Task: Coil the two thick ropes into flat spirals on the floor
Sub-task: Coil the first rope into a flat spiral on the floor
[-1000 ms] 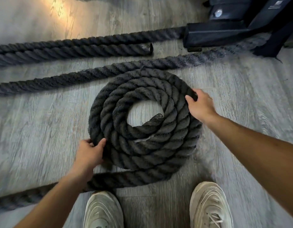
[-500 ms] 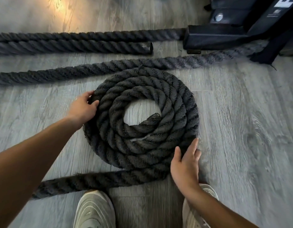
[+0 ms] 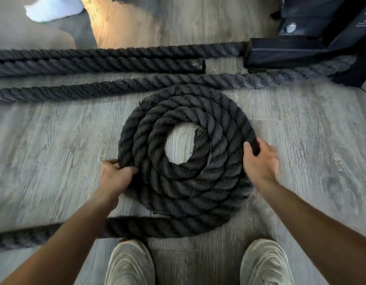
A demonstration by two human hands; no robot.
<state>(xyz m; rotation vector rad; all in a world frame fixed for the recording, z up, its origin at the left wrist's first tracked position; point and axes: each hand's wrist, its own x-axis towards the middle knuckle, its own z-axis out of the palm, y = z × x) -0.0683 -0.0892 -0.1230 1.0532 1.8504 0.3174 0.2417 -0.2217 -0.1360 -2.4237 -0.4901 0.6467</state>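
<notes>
Head view: hands (both) on coil [image 3: 186,182]

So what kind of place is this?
Probably a gym. Thick black battle ropes lie across a grey wood-look floor, one running under a black steel equipment frame, and the person wears trainers.

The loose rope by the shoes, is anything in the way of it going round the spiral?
Nothing visible blocks it. The loose rope runs along the near edge of the coil, in front of the shoes. The left hand and right hand grip the coil's sides.
</notes>
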